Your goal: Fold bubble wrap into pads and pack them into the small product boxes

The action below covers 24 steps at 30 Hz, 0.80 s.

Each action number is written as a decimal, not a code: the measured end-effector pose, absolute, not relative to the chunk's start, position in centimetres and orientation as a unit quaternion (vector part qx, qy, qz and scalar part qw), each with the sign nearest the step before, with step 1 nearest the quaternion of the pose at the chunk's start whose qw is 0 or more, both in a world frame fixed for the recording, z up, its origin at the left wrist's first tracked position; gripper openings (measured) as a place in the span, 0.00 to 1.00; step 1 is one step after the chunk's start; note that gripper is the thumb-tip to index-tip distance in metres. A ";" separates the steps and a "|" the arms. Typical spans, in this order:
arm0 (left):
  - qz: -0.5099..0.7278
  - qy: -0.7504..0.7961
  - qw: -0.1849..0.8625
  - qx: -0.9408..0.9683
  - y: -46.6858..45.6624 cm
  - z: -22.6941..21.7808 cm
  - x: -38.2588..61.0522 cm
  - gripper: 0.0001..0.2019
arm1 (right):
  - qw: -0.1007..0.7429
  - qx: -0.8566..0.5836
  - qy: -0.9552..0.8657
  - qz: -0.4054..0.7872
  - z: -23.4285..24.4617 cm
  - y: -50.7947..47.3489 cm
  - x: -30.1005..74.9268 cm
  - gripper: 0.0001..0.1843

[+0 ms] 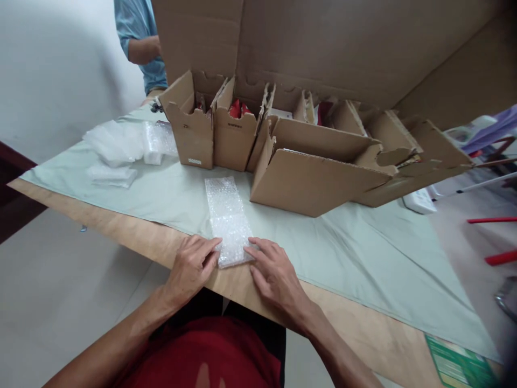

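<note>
A long strip of bubble wrap (226, 213) lies on the pale green cloth (355, 253), running away from me. Its near end looks thicker, as if folded over something I cannot make out. My left hand (193, 265) rests at the left side of that near end, fingers flat and touching the wrap. My right hand (273, 272) lies at the right side, fingers stretched out against the wrap's edge.
Several open cardboard boxes (311, 172) stand behind the strip, some holding red items. A tall cardboard sheet (343, 43) rises behind them. More bubble wrap (125, 143) is piled at the left. Another person in a blue shirt (139, 37) stands at the far left. The wooden table edge (133, 237) runs close to me.
</note>
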State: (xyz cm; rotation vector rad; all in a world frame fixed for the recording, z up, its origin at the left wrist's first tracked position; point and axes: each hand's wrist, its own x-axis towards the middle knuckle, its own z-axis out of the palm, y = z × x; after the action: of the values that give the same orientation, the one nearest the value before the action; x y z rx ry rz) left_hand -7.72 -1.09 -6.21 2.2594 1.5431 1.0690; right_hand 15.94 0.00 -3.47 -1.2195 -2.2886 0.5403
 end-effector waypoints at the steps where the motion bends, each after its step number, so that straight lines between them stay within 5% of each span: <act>1: 0.357 0.520 0.094 0.770 -0.9 -6.3 -7.7 0.12 | 0.217 -0.437 -0.859 0.154 -3.8 0.1 15.9 0.25; 7: 0.353 0.504 0.070 0.785 -1.6 -5.0 -7.8 0.10 | 0.219 -0.402 -0.887 0.065 -4.5 0.6 15.5 0.20; 10: 0.361 0.454 0.073 0.811 -3.1 -3.8 -8.1 0.15 | 0.252 -0.388 -0.880 0.105 -3.4 -0.3 15.5 0.17; 16: 0.382 0.455 0.165 0.787 -4.4 -4.0 -7.9 0.10 | 0.252 -0.410 -0.847 0.225 -2.0 -1.2 15.4 0.10; 21: 0.362 0.541 0.173 0.740 -2.8 -4.8 -7.6 0.10 | 0.306 -0.435 -0.840 0.102 -2.5 -1.0 15.6 0.12; 24: 0.346 0.545 0.135 0.752 -2.0 -5.2 -7.5 0.10 | 0.250 -0.386 -0.885 0.074 -2.9 -0.9 15.5 0.13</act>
State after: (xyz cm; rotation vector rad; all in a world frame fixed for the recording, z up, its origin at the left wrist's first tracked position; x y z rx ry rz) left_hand -7.48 -2.02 -5.18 2.1776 1.5798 1.0020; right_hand 15.47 -0.86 -2.87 -1.0521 -2.4086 0.2027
